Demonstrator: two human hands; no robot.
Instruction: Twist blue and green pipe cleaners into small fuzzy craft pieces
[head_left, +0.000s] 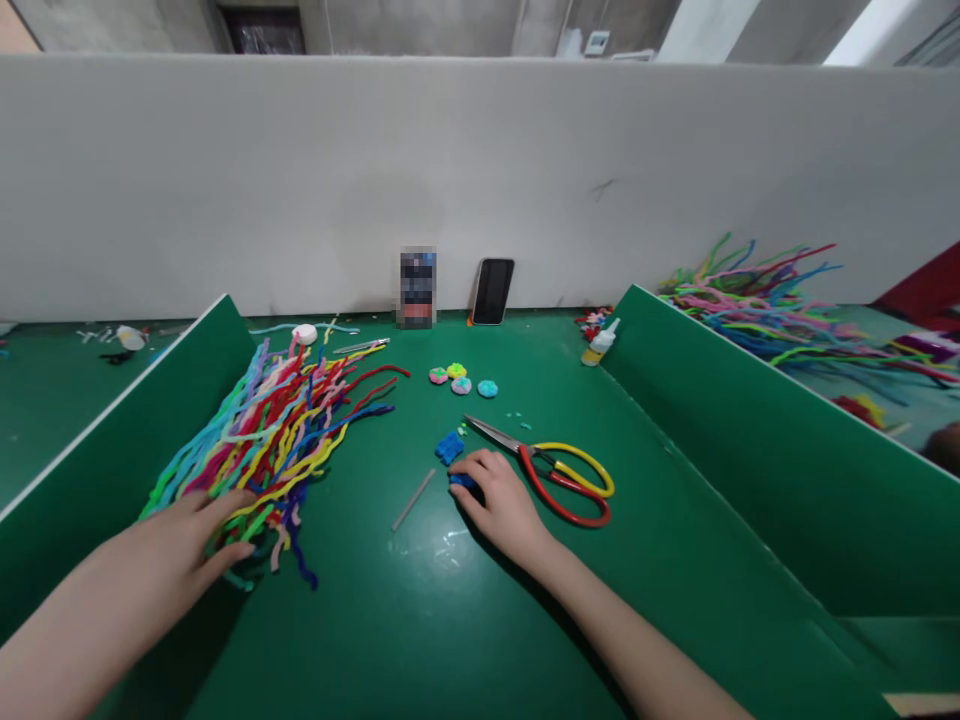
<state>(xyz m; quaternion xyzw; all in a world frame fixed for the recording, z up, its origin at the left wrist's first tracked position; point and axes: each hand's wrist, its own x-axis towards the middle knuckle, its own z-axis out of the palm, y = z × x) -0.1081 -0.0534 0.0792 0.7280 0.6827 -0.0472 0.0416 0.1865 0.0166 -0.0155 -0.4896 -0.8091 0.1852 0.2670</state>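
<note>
My left hand [187, 535] rests at the near end of a pile of many-coloured pipe cleaners [277, 420], thumb and fingers apart, touching some strands. My right hand [499, 500] is on the table with its fingers closed around a small dark blue piece [463, 481], mostly hidden beneath them. Just beyond it lies another blue fuzzy piece [450, 447]. Scissors [555, 465] with one red and one yellow handle lie open to the right of this hand. A thin grey stick [413, 500] lies to its left.
Several small round flower-like pieces [461, 385] sit farther back. A glue bottle [600, 343] stands by the right green divider [750, 440]; another divider [127, 410] runs along the left. Two phones, one a dark phone [493, 291], lean on the white wall [315, 190]. Tweezers [361, 346] lie behind the pile.
</note>
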